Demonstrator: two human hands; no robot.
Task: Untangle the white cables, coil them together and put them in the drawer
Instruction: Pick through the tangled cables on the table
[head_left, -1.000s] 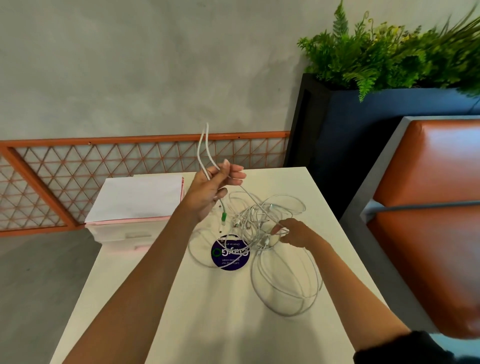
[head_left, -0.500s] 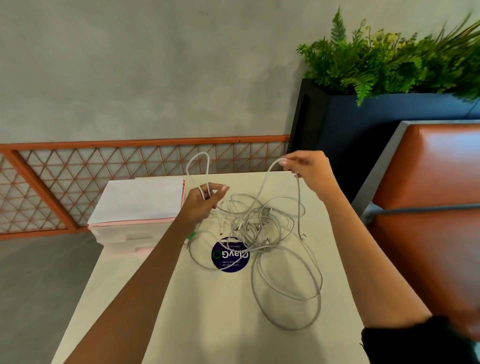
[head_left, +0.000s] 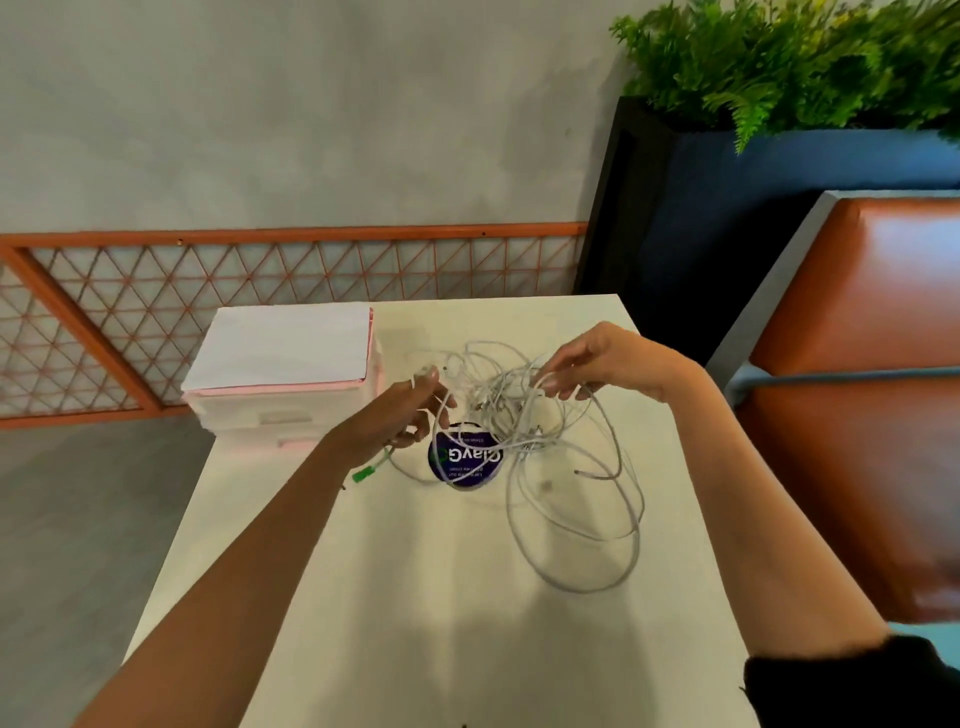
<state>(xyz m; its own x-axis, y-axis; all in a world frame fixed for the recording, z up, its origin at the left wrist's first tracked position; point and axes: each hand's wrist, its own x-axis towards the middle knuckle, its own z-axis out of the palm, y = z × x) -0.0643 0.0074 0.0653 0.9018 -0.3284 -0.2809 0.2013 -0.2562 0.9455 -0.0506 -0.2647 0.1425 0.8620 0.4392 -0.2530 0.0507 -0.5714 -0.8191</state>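
A tangle of thin white cables (head_left: 524, 415) lies on the white table (head_left: 415, 597), with large loose loops (head_left: 582, 525) spreading toward the near right. My left hand (head_left: 402, 415) pinches a cable strand at the tangle's left side; a green-tipped connector (head_left: 366, 473) hangs just below that hand. My right hand (head_left: 597, 366) hovers over the tangle's right side, fingertips pinching strands at its top. A white and pink drawer unit (head_left: 283, 374) with closed drawers stands at the table's far left corner.
A round dark blue sticker (head_left: 465, 460) lies on the table under the cables. An orange lattice rail (head_left: 208, 291) runs behind the table. A dark planter with green ferns (head_left: 779, 67) and an orange upholstered seat (head_left: 883, 364) stand to the right.
My right hand came down from its raised pull and now pinches strands at the top of the tangle. My left hand lowered slightly and the tall loop it held has dropped.
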